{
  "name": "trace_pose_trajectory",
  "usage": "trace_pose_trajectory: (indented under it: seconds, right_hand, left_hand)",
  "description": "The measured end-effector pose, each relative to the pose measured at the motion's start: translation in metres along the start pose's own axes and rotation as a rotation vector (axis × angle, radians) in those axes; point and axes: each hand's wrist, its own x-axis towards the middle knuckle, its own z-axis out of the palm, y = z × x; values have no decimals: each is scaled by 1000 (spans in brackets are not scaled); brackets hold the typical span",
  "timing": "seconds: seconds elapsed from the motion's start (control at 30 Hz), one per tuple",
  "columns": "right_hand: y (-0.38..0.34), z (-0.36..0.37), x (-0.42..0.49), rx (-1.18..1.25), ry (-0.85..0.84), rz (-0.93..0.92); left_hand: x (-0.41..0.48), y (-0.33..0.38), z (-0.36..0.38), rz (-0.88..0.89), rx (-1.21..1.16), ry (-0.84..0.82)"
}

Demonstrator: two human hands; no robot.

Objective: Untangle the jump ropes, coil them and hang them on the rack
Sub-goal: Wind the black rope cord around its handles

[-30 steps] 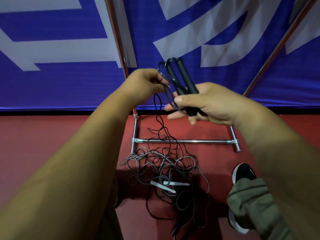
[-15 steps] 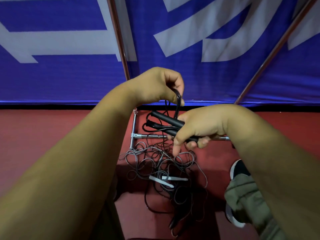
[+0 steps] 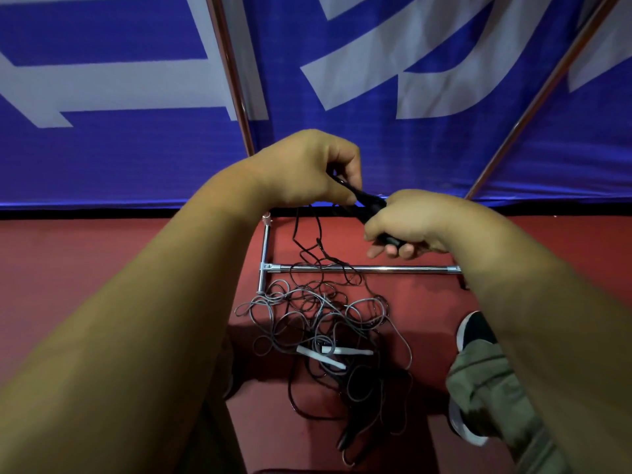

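right hand (image 3: 410, 224) is clenching the black handles (image 3: 371, 204), left hand (image 3: 307, 169) is pinching the cord (image 3: 297, 234) beside them; it's trailing into the tangle (image 3: 318, 323) by the rack (image 3: 359, 268). yanking now risks tightening knots.

The rack (image 3: 362, 268) is shiny chromed metal tubing. The floor (image 3: 85, 268) looks matt red. The banner (image 3: 136, 159) is woven blue cloth. The black handles (image 3: 371, 205) look smooth, slightly glossy.
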Motion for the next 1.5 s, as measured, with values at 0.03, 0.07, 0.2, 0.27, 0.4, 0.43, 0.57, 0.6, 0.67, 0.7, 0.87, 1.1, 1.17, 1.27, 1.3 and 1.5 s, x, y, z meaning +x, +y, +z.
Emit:
trace_pose_trajectory:
  seconds: [0.03,0.07,0.2,0.27,0.4,0.43,0.57,0.6,0.67,0.7,0.87,1.1,1.17,1.27,1.3,1.5]
  right_hand:
    - [0,0,1,-3,2,-3]
    - [0,0,1,-8,-5,-5]
    - [-2,4,2,-86,-12,-9]
    - [-1,5,2,-100,27,0]
    - [3,1,9,34,163,-15]
    - [3,-1,10,81,191,-29]
    - [-2,-4,12,182,255,-119]
    - [-4,-3,12,196,269,-144]
    - [-6,-1,12,242,283,-182]
    - [-7,0,12,273,283,-196]
    - [-11,-2,10,401,322,-269]
    - [-10,-6,12,302,382,-269]
    - [-9,-7,13,262,420,-275]
    - [-10,-10,14,343,442,-278]
    - [-11,-12,13,373,454,-284]
    - [-15,-13,10,320,555,-348]
  left_hand:
    - [1,-2,0,2,23,36]
    - [2,-4,1,7,57,78]
    - [6,-5,6,15,153,159]
    - [5,-3,7,5,156,125]
    - [2,3,4,-73,178,-14]
    - [1,4,3,-111,201,-74]
    - [-3,0,10,-276,102,-273]
    - [-4,-1,12,-305,67,-275]
    - [-5,-1,14,-348,-17,-246]
    - [-5,0,14,-362,-58,-228]
    - [-7,5,9,-402,-272,-85]
    - [-8,11,-1,-62,-595,113]
    - [-7,14,0,-17,-578,128]
    - [-7,13,-4,-59,-445,124]
    - [-7,9,-6,-82,-359,91]
    - [-8,0,1,-264,-27,-147]
